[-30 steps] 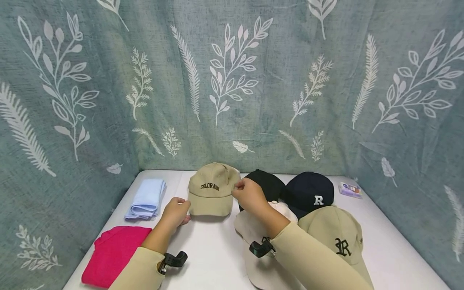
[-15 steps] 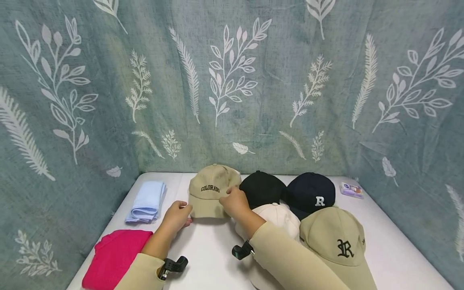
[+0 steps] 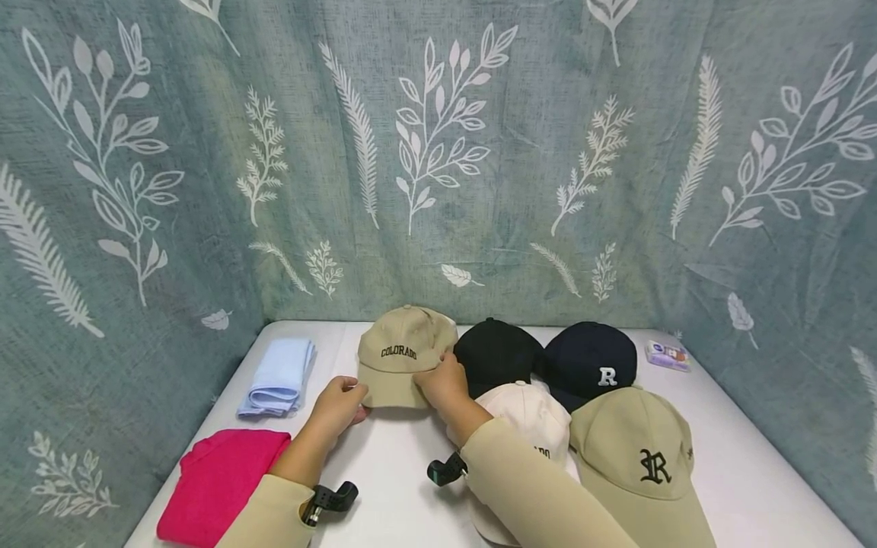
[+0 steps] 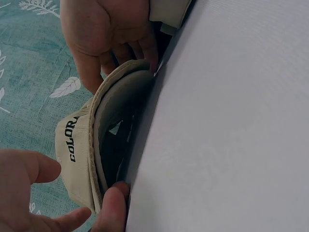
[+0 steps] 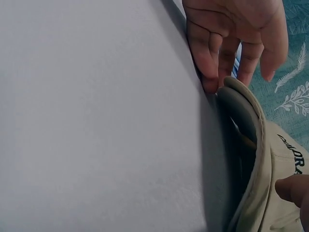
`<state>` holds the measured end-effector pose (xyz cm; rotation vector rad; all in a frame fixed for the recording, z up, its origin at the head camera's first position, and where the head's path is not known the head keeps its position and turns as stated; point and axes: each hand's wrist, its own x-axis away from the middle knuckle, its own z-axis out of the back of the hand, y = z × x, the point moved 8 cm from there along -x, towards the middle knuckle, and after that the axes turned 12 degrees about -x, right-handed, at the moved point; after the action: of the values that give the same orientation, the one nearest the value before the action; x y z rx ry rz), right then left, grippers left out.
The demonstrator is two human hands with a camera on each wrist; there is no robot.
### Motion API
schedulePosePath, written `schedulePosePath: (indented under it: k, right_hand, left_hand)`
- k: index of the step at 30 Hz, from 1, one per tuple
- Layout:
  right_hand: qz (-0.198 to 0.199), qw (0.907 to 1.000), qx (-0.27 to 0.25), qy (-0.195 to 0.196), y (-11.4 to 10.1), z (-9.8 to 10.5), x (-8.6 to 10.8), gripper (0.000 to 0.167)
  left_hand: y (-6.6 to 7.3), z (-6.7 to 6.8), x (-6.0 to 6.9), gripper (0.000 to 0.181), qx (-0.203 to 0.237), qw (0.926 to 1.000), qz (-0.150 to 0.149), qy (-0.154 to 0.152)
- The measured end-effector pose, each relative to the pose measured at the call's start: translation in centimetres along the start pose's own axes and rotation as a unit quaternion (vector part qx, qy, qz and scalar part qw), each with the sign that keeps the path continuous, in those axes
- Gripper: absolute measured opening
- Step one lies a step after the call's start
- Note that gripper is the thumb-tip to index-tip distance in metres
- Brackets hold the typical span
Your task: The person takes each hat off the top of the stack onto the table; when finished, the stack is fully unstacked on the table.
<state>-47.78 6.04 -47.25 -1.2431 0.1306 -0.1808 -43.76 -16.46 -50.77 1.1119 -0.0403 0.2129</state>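
Note:
A beige baseball cap [image 3: 400,354] lettered COLORADO sits near the back of the white table, brim facing me. My left hand [image 3: 337,407] is at the left end of its brim. In the left wrist view the thumb stands apart from the cap while fingertips meet the brim's edge. My right hand [image 3: 441,380] touches the cap's right side, its thumb over the brim. Its fingers [image 4: 149,50] hang fairly straight by the brim's end. The cap's back is hidden.
Right of this cap stand a black cap [image 3: 493,354], a navy cap [image 3: 588,358], a cream cap [image 3: 524,411] and a larger beige cap [image 3: 633,441]. On the left lie a folded blue cloth [image 3: 279,373] and a folded pink cloth [image 3: 222,476]. A small purple packet [image 3: 667,355] lies back right.
My right hand has moved left from the cap's right side onto the brim's right part. My left hand stays at the left brim end. The cap has barely moved.

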Motion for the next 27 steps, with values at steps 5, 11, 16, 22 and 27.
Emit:
schedulePosePath:
  k: [5,11,16,22,27]
  right_hand:
    - [-0.005,0.9993,-0.036,0.005,0.5,-0.7,0.0,0.086]
    - [-0.005,0.9993,-0.036,-0.003,0.8,-1.1,0.1,0.092]
    - [-0.012,0.9994,-0.03,-0.015,0.8,-1.2,0.0,0.09]
    - [-0.027,0.9988,-0.02,-0.034,1.2,-1.5,-0.2,0.091]
    - [-0.03,0.9984,-0.024,-0.041,1.3,-1.5,-0.4,0.09]
  left_hand:
    - [-0.1,-0.1,0.0,0.054,0.008,0.9999,-0.004,-0.007]
    - [0.0,-0.1,0.1,0.058,0.01,0.9998,-0.014,-0.013]
    - [-0.1,-0.4,-0.1,0.058,0.01,0.9996,-0.023,-0.015]
    - [-0.2,-0.7,-0.1,0.06,0.003,0.9994,-0.029,-0.017]
    - [0.2,-0.7,0.1,0.062,-0.017,0.9991,-0.035,-0.018]
